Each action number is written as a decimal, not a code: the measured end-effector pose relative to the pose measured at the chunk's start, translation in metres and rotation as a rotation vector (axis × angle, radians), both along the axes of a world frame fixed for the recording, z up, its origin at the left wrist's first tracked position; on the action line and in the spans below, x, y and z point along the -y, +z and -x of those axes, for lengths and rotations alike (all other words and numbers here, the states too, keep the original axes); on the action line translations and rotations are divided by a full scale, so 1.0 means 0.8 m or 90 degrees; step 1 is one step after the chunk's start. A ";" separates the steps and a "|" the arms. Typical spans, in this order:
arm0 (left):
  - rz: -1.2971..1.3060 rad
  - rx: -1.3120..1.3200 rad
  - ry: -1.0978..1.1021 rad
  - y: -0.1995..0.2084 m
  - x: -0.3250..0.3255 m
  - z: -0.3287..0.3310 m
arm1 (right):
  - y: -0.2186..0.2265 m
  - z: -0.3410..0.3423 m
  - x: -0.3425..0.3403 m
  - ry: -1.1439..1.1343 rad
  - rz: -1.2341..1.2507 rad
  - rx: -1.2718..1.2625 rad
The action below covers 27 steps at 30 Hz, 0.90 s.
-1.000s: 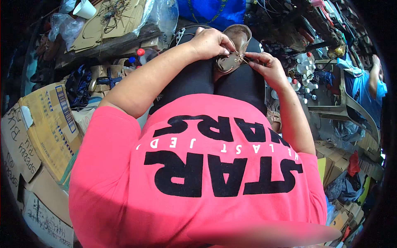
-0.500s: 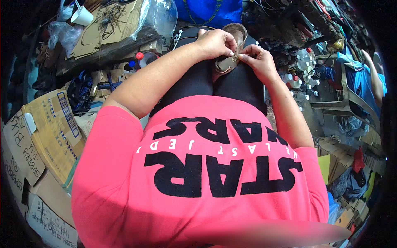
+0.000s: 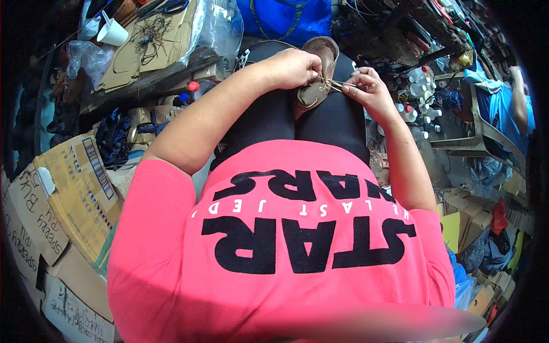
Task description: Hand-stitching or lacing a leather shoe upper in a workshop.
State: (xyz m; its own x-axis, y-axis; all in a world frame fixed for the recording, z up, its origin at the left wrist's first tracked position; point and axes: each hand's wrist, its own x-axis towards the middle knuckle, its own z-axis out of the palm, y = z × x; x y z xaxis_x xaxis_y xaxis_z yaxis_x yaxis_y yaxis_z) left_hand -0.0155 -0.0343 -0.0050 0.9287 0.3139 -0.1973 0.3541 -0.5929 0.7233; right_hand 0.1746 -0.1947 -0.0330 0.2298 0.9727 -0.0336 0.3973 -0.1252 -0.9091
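Observation:
A brown leather lace-up shoe (image 3: 311, 95) rests on my lap, across my black trousers (image 3: 260, 117), its toe toward me and its open heel end away. A thin tan shoelace (image 3: 335, 85) runs through its eyelets and stretches out to the right. On the left side of the shoe, my left hand (image 3: 293, 68) is closed in a pinch at the lacing; the fingertips are partly hidden. To the right, my right hand (image 3: 369, 92) pinches the lace between thumb and fingers, a short way off the shoe.
Cardboard sheets with a bundle of thin laces (image 3: 150, 41) lie at the far left, near a white cup (image 3: 112, 32). Cardboard boxes (image 3: 80, 177) stand at my left. Several bottles (image 3: 422, 86) and a grey chair (image 3: 480, 140) are to my right. A blue bag (image 3: 286, 20) lies ahead. Another person's arm (image 3: 519, 100) shows far right.
My hands have drawn apart: the right moved to the right and slightly down, the left shifted left. The lace now shows stretched between the shoe and my right hand.

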 end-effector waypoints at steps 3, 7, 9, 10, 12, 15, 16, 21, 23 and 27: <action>-0.083 -0.021 -0.040 0.002 -0.002 -0.004 | 0.018 -0.004 0.019 0.008 0.028 -0.089; -0.111 0.003 -0.067 0.004 -0.003 -0.002 | 0.036 -0.029 0.033 0.004 0.084 -0.299; -0.106 0.002 -0.080 0.003 -0.003 -0.002 | 0.033 -0.049 0.010 0.031 -0.093 0.116; -0.099 0.001 -0.080 0.003 -0.003 -0.003 | 0.028 -0.054 0.000 -0.021 -0.070 0.134; -0.094 0.007 -0.089 0.004 -0.004 -0.004 | 0.024 -0.062 -0.018 -0.043 -0.021 0.356; -0.145 0.013 -0.097 0.007 -0.006 -0.001 | 0.038 -0.058 -0.019 -0.084 -0.037 0.388; -0.146 0.016 -0.097 0.007 -0.006 0.000 | 0.047 -0.050 -0.015 -0.116 -0.014 0.307; -0.136 0.007 -0.095 0.004 -0.007 -0.001 | 0.075 0.014 -0.022 0.239 -0.019 0.602; -0.152 0.045 -0.117 -0.001 -0.010 0.000 | 0.069 0.028 -0.033 0.266 0.027 0.627; -0.213 0.076 -0.146 -0.004 -0.032 0.029 | 0.046 0.000 -0.028 0.295 -0.108 0.599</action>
